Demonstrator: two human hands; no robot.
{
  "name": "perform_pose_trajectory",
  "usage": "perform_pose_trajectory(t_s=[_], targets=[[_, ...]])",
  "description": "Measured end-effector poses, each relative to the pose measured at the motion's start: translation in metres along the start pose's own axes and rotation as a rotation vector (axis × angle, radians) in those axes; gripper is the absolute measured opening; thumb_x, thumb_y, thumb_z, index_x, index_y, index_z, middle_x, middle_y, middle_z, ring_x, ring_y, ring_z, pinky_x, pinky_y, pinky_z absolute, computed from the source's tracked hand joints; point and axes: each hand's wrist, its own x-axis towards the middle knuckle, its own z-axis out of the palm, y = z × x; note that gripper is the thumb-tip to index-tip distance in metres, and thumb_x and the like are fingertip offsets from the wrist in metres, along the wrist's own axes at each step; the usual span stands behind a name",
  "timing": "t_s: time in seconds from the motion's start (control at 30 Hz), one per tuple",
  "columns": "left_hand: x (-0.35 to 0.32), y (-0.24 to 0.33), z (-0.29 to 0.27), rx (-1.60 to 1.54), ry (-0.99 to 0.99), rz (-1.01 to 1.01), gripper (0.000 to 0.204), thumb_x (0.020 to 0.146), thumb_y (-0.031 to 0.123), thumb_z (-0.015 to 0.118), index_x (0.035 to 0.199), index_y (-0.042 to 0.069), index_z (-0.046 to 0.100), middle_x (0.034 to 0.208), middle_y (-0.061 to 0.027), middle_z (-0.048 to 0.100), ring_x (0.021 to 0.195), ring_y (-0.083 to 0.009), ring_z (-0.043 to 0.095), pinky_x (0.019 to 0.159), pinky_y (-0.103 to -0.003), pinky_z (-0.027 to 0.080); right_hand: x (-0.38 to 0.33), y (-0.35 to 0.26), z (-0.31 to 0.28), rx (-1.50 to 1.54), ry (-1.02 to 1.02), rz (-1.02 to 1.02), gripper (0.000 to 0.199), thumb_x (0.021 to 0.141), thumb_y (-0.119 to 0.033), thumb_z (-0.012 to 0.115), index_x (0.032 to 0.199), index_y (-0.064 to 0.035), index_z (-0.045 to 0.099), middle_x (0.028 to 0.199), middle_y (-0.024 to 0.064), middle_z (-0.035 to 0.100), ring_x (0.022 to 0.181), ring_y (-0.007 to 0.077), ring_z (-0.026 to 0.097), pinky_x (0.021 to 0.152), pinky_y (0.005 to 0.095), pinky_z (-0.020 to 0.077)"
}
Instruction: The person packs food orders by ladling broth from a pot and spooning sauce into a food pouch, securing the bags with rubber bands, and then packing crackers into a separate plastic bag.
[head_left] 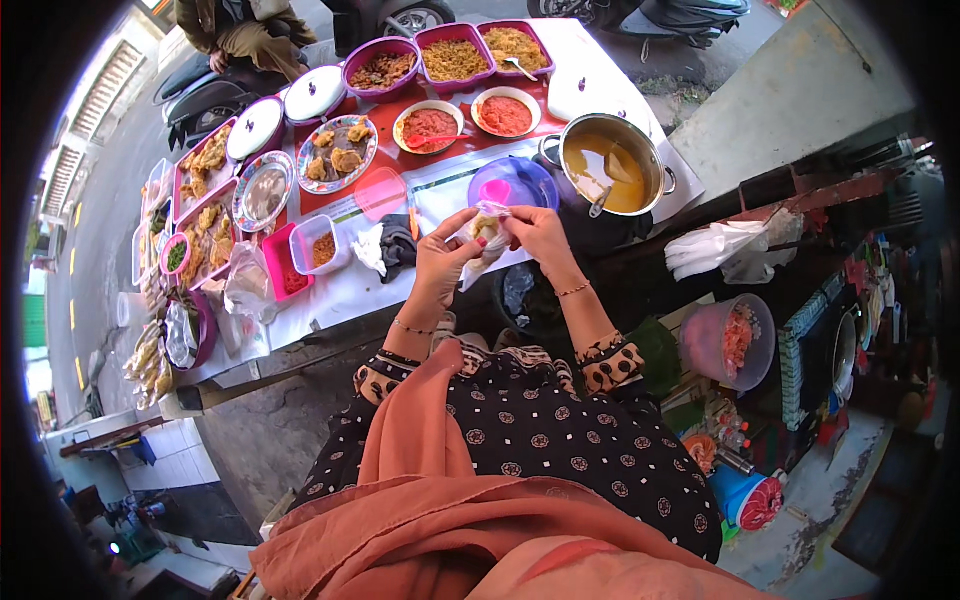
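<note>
Above the table [350, 290] edge, before the blue lid [514, 181] | left hand [440, 265] and right hand [540, 237] fingers pinch a small clear plastic food bag [487, 238] | long axis seemingly upright, mouth up | risk: a slack pinch tips the filling onto the white cloth, near the open soup pot [610, 172]

A vendor in a black dress patterned all over with small pale circular motifs, its sleeves ending just below the elbow in cuffs of tan cloth with dark spots, edged by striped black-and-white bands. A long salmon-orange scarf drapes from the shoulder down the front in soft folds. A thin beaded bracelet circles the wrist of the left hand [440, 262]; a slim gold chain sits at the wrist of the right hand [540, 236]. Fingernails carry red polish.
</note>
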Motion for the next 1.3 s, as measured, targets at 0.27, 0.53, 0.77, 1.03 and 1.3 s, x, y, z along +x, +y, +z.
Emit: perform_pose_trajectory(t_s=[0.27,0.53,0.77,1.03,1.3], targets=[[0.043,-0.054,0.019,0.17,-0.047,-0.118,0.047,0.073,-0.003,0.068,0.118,0.004,0.058,0.077,-0.0043,0.065,0.064,-0.0084,0.059,0.063,-0.022,0.05,0.011,0.023,-0.038,-0.174,0.198,-0.059,0.011,0.077,-0.006,0.066,0.086,0.0009,0.069,0.065,0.0061,0.065,0.053,0.007,0.057,0.049,0.0229,0.0452],[0.106,-0.062,0.029,0.292,-0.074,0.141,0.05,0.072,-0.002,0.07,0.12,-0.002,0.055,0.101,-0.0093,0.063,0.066,-0.0057,0.058,0.061,-0.021,0.051,0.048,-0.014,-0.058,-0.639,0.361,-0.366,0.02,0.07,0.002,0.062,0.089,-0.0021,0.066,0.062,0.0125,0.06,0.055,0.0226,0.059,0.054,0.0318,0.0469],[0.171,-0.098,0.001,0.898,0.083,0.414,0.038,0.067,0.018,0.076,0.087,0.0,0.049,0.079,-0.0112,0.059,0.076,-0.0202,0.06,0.063,-0.031,0.049,0.1,0.036,-0.068,-0.924,0.322,-0.477,0.018,0.071,0.002,0.057,0.086,-0.0037,0.066,0.065,0.0129,0.062,0.059,0.0253,0.061,0.057,0.0338,0.0484],[0.209,-0.107,-0.009,0.773,-0.157,0.2,0.02,0.072,0.006,0.067,0.071,0.002,0.048,0.062,-0.0066,0.056,0.058,-0.0136,0.057,0.054,-0.027,0.047,0.108,0.025,-0.062,-0.931,0.23,-0.319,0.028,0.071,0.005,0.055,0.098,0.0024,0.062,0.09,0.0209,0.063,0.086,0.0349,0.061,0.076,0.0395,0.048],[0.204,-0.095,-0.004,0.806,-0.167,0.275,0.017,0.071,0.005,0.064,0.075,0.001,0.048,0.061,-0.0117,0.055,0.053,-0.0209,0.055,0.051,-0.032,0.044,0.111,0.018,-0.045,-0.938,0.32,-0.445,0.015,0.071,0.004,0.055,0.084,0.0019,0.061,0.079,0.0177,0.059,0.076,0.036,0.059,0.071,0.0417,0.0473]])
